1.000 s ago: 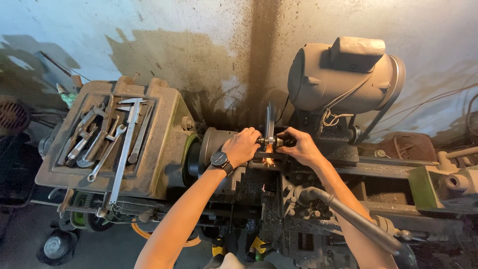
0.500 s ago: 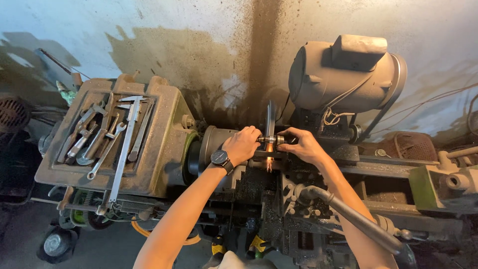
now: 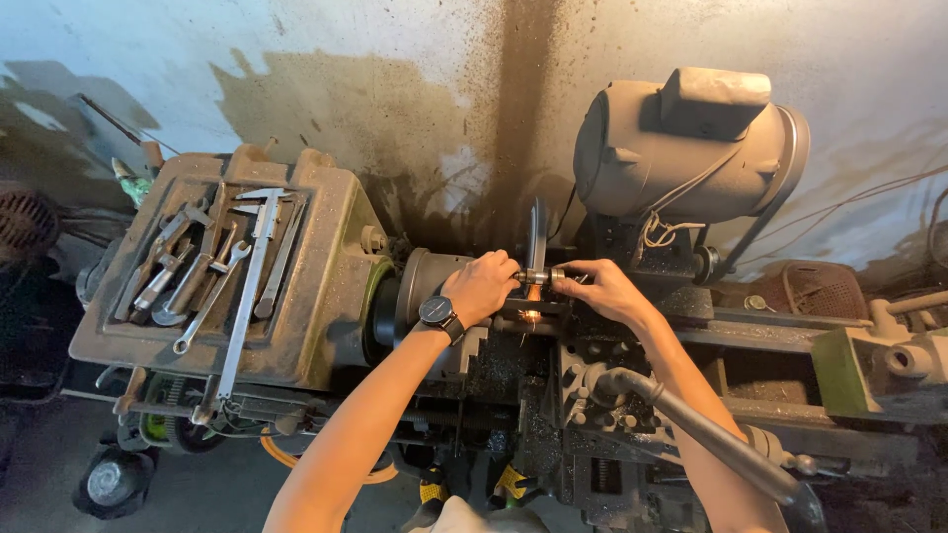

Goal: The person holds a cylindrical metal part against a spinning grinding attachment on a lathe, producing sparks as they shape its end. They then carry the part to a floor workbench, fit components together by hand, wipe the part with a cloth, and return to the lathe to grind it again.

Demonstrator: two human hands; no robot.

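A small metal cylinder (image 3: pixel 539 276) is held against the thin grinding wheel (image 3: pixel 536 237) mounted on an old lathe (image 3: pixel 632 385); orange sparks (image 3: pixel 531 314) glow just below it. My left hand (image 3: pixel 482 286), with a dark wristwatch (image 3: pixel 437 312), grips the cylinder's left end. On the other end my right hand (image 3: pixel 604 290) pinches it with the fingertips. Both hands sit just right of the lathe's chuck (image 3: pixel 415 296).
A large grey electric motor (image 3: pixel 686 148) stands behind the wheel. The headstock cover (image 3: pixel 326 286) on the left holds several wrenches (image 3: pixel 202 276) and a long caliper (image 3: pixel 247 286). A long lever handle (image 3: pixel 701 434) juts toward me at lower right. The tailstock (image 3: pixel 884 365) is far right.
The hands stay on the small cylinder at the wheel. The orange glow below it persists; nothing else has shifted noticeably.
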